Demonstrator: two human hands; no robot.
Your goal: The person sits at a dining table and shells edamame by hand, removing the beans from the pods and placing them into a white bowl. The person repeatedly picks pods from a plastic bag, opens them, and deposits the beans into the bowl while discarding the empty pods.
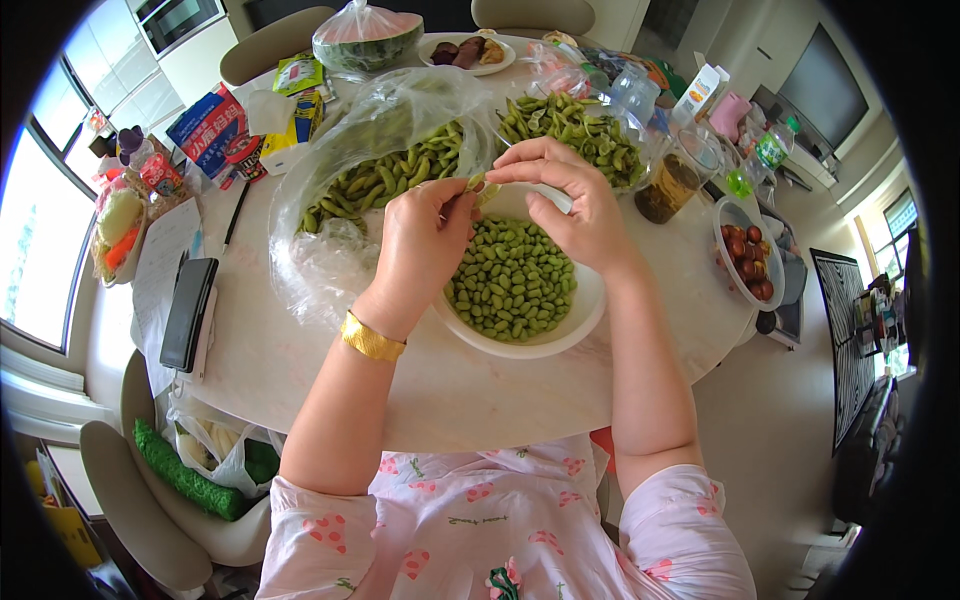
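Between the thumb and fingers of my left hand (427, 244) is a green soybean pod (486, 190), held over a white bowl (525, 349). The fingertips of my right hand (574, 206) reach the pod's upper end, with the thumb spread away from them. Shelled green soybeans (514, 281) fill much of the bowl. Whole pods (397, 176) lie in a clear plastic bag (311, 281) beyond my left hand. Past my right hand is a heap of pods and split shells (577, 131). A gold-coloured bracelet (373, 337) circles my left wrist.
A glass jug of brown liquid (667, 184) and a bowl of small dark red fruit (750, 259) stand on the right. At left lie a phone (189, 315), a pen (237, 217) and paper (161, 262). A cut watermelon (367, 49) sits at the back.
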